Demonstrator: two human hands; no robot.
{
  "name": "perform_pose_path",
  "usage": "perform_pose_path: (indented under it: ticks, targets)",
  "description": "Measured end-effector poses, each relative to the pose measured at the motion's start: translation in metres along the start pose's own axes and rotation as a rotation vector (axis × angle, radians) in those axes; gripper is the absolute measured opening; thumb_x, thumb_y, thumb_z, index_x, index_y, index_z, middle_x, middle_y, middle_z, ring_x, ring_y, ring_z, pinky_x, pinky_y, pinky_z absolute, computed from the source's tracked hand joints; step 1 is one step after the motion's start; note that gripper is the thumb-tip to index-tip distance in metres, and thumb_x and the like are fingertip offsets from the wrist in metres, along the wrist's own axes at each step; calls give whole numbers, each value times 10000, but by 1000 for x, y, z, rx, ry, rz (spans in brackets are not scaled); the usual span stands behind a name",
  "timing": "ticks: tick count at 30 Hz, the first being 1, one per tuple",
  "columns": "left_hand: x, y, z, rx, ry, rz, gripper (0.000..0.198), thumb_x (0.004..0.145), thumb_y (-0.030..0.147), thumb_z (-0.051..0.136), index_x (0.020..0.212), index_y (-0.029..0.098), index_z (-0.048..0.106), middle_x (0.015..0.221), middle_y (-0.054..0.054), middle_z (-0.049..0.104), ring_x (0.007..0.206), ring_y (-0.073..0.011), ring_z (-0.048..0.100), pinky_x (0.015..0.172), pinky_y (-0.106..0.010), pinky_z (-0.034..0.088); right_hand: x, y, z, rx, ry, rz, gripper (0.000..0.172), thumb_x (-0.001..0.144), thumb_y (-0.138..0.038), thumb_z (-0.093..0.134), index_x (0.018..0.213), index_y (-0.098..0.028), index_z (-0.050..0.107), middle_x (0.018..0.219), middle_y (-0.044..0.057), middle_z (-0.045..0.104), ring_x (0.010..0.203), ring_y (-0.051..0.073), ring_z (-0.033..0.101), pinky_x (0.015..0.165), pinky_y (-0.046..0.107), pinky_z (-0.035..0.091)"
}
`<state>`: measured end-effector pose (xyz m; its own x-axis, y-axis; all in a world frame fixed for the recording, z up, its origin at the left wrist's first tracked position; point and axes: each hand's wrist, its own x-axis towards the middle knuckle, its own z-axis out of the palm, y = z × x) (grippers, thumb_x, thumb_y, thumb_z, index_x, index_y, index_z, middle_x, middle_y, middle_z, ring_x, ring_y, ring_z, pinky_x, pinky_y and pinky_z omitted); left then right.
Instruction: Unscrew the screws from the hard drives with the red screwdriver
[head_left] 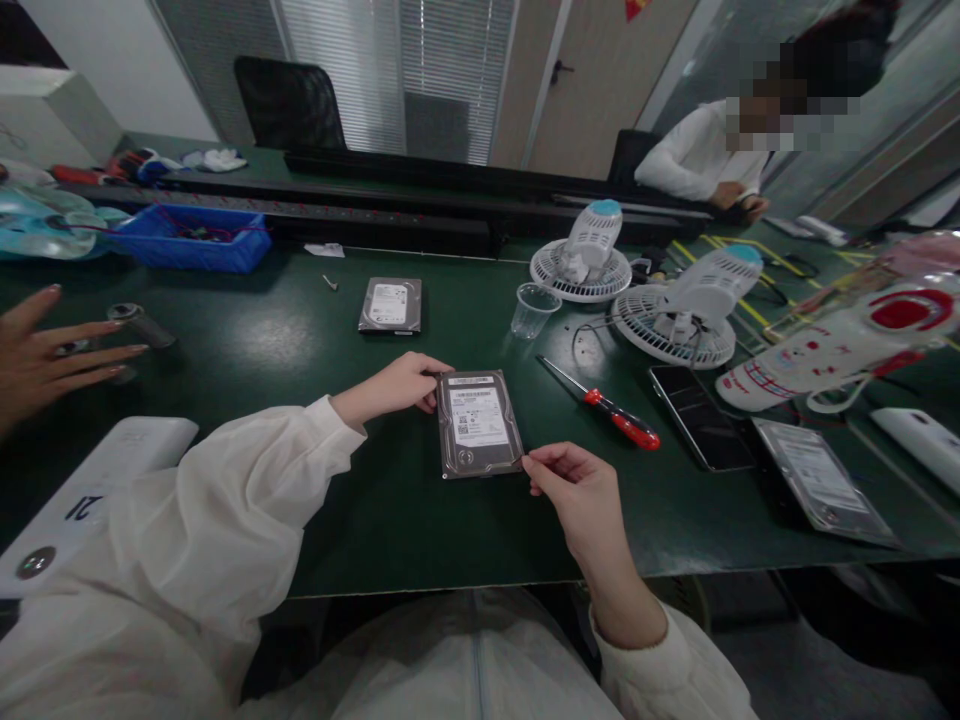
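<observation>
A hard drive (pixel 480 425), label side up, lies on the green table in front of me. My left hand (pixel 420 378) grips its far left corner, the fingers partly hidden at the edge. With thumb and fingers, my right hand (pixel 570 485) pinches the near right corner. To the right of the drive rests a screwdriver (pixel 611 408) with a red and black handle, its shaft pointing away to the left. A second hard drive (pixel 391 306) lies farther back on the table. Behind the screwdriver stands a clear plastic cup (pixel 534 312).
Two white fans (pixel 675 310) lie at the back right. A phone (pixel 701 415), another hard drive (pixel 821 480) and a white bottle (pixel 832 345) are on the right. At left are a blue bin (pixel 195 240), a white device (pixel 97 500) and another person's hand (pixel 60 355). One person sits opposite.
</observation>
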<state>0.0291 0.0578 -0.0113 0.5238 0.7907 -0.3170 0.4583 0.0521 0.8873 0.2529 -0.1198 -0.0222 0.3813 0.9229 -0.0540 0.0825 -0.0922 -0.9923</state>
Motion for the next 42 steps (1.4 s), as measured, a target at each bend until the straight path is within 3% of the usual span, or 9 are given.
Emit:
perform_pose_path:
  ticks: [12, 21, 31, 36, 39, 40, 42]
  targets:
    - [3, -3, -1, 18, 4, 5, 420, 916, 97, 596, 1279, 198, 780, 1078, -86, 783, 772, -154, 721, 668, -244, 618, -2, -4, 0, 76, -4, 93, 253, 603, -342, 894, 677, -162, 733, 606, 12, 682, 501, 90, 562, 470, 218, 507]
    - [1, 3, 1, 27, 14, -7, 440, 895, 66, 581, 1266, 183, 788, 1021, -81, 790, 741, -149, 714, 659, -241, 611, 0, 0, 1, 111, -19, 92, 293, 598, -327, 905, 736, -178, 693, 660, -5, 692, 573, 115, 632, 529, 239, 571]
    - [3, -2, -1, 10, 10, -7, 438, 907, 72, 583, 1275, 199, 784, 1037, -80, 784, 757, -150, 722, 672, -249, 619, -2, 4, -2, 68, -38, 32, 258, 669, -364, 860, 735, -177, 695, 660, 11, 682, 565, 139, 651, 560, 286, 589]
    - [0, 2, 0, -2, 6, -14, 461, 888, 48, 572, 1279, 184, 776, 1033, -82, 780, 758, -146, 718, 674, -244, 620, 2, -3, -17, -11, 68, -103, 253, 740, -407, 804, 818, -198, 685, 772, 22, 662, 613, 153, 616, 540, 304, 528]
    - [-2, 5, 0, -22, 15, -37, 483, 863, 26, 555, 1271, 164, 773, 1019, -83, 780, 757, -145, 715, 689, -246, 626, 20, -11, -53, -203, 253, -297, 225, 744, -358, 795, 882, -206, 702, 969, 79, 661, 853, 210, 612, 716, 357, 525]
    - [-2, 7, 0, -41, 28, -51, 491, 853, 18, 546, 1268, 153, 770, 1012, -86, 781, 749, -145, 713, 693, -250, 628, 30, -12, -68, -483, 292, -429, 237, 782, -378, 752, 931, -198, 715, 1031, 114, 664, 942, 251, 607, 815, 414, 523]
    - [-3, 8, 1, -94, 60, -72, 478, 854, 24, 530, 1260, 122, 762, 995, -97, 777, 724, -145, 707, 691, -258, 632, 50, -8, -96, -925, 278, -501, 432, 791, -455, 739, 1100, -152, 724, 1153, 202, 661, 1125, 363, 569, 1019, 576, 446]
